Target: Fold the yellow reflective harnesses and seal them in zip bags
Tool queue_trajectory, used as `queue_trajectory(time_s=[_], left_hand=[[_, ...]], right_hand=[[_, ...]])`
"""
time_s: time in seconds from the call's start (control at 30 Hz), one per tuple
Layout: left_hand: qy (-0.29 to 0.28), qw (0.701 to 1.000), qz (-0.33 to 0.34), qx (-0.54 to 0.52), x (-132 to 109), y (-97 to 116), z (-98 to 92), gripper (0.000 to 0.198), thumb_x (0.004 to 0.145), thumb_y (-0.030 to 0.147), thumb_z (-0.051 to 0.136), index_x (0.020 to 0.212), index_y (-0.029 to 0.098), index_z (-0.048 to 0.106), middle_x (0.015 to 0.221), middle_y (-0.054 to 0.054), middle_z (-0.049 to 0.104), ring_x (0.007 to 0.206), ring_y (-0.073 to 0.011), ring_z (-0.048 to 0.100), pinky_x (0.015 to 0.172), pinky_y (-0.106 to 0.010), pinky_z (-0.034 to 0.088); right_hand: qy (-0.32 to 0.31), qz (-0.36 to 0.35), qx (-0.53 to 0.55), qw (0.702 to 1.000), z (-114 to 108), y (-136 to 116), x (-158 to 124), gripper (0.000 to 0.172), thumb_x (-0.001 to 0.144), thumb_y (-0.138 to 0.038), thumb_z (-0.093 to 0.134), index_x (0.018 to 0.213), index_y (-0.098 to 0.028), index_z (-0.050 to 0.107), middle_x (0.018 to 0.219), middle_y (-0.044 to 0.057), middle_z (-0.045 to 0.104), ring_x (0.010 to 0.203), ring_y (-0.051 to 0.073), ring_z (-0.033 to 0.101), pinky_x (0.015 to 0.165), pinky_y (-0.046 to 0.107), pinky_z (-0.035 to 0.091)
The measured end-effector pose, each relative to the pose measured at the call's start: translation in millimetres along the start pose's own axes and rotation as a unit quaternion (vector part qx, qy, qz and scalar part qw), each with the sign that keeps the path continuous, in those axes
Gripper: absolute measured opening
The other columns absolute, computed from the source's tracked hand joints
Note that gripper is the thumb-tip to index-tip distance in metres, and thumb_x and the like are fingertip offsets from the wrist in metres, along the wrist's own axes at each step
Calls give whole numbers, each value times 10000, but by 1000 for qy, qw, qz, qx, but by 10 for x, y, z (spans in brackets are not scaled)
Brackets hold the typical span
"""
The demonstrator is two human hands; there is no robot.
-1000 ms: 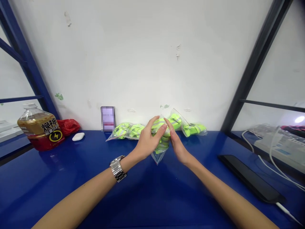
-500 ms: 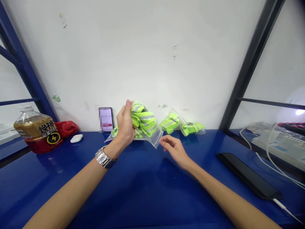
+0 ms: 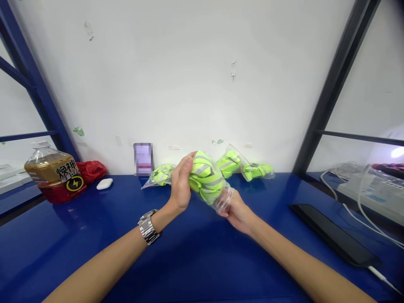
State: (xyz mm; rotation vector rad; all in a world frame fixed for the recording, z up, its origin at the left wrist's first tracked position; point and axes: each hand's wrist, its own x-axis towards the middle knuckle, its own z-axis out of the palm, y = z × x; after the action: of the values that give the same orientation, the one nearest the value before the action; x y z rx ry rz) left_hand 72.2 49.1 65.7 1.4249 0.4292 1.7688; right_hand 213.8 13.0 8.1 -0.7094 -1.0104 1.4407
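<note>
My left hand (image 3: 182, 181), with a silver watch (image 3: 149, 227) on its wrist, is closed around a clear zip bag. Bunched inside is a neon yellow-green reflective vest (image 3: 206, 176) with silver strips. At the bag's lower right end is my right hand (image 3: 235, 210), its fingers closed and covered by the clear plastic (image 3: 223, 201); whether they also grip the fabric is hidden. The bag is held tilted above the blue table (image 3: 202, 261). Behind it, similar bagged vests lie by the wall, one at left (image 3: 162, 173) and others at right (image 3: 229, 163) (image 3: 257, 170).
A phone (image 3: 143, 160) leans on the wall. To the left are a large drink bottle (image 3: 57, 172), a red plastic bag (image 3: 91, 170) and a white earbud case (image 3: 104, 184). At right lie a black phone (image 3: 334, 233) on a cable and a power strip (image 3: 375, 189).
My right hand has moved from the bag's open edge to inside or under its plastic and closed. My left hand has shifted right and lower with the bag, uncovering the left bagged vest.
</note>
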Motion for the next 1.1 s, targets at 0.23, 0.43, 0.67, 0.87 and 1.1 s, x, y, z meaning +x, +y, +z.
queue_trajectory(time_s=[0.23,0.43,0.67,0.87,1.1], left_hand=[[71,996,-49,2,42,-114,-118,295,862,357,599,1057,166,712,1216,-77,664,1227,-244,544,1068,-387,403],[161,975,-143,-63,286,59,-261,215,875,292,591,923,109,694,955,-101,730,917,-210,688,850,-336,541],[240,948,-188,-97,705,233,-671,303,996,197,336,930,66,600,774,-116,706,722,-184,699,725,-333,576],[319,926,-176,-99,1007,351,-1123,346,1023,196,214,889,130,526,703,-46,665,707,-155,677,694,-311,576],[300,933,-157,-125,1098,519,-1256,370,1019,270,211,803,165,492,702,-27,633,726,-158,659,736,-341,572]], right_hand=[[-15,1,-2,1000,50,23,5,388,709,-395,770,666,-189,444,512,-97,309,450,42,182,396,194,121],[-30,18,10,999,6,-17,-4,324,744,-306,706,640,-197,419,515,-104,287,413,35,184,382,189,127],[29,-13,-34,999,34,-25,14,346,689,-224,616,507,-218,322,426,-100,262,379,48,229,392,213,239],[95,-60,-76,991,-155,-18,65,331,678,-234,527,463,-227,276,406,-100,228,357,53,225,426,247,303],[173,-84,-247,950,-421,-159,100,347,676,-280,666,450,-200,415,402,-69,325,379,68,271,412,238,185]])
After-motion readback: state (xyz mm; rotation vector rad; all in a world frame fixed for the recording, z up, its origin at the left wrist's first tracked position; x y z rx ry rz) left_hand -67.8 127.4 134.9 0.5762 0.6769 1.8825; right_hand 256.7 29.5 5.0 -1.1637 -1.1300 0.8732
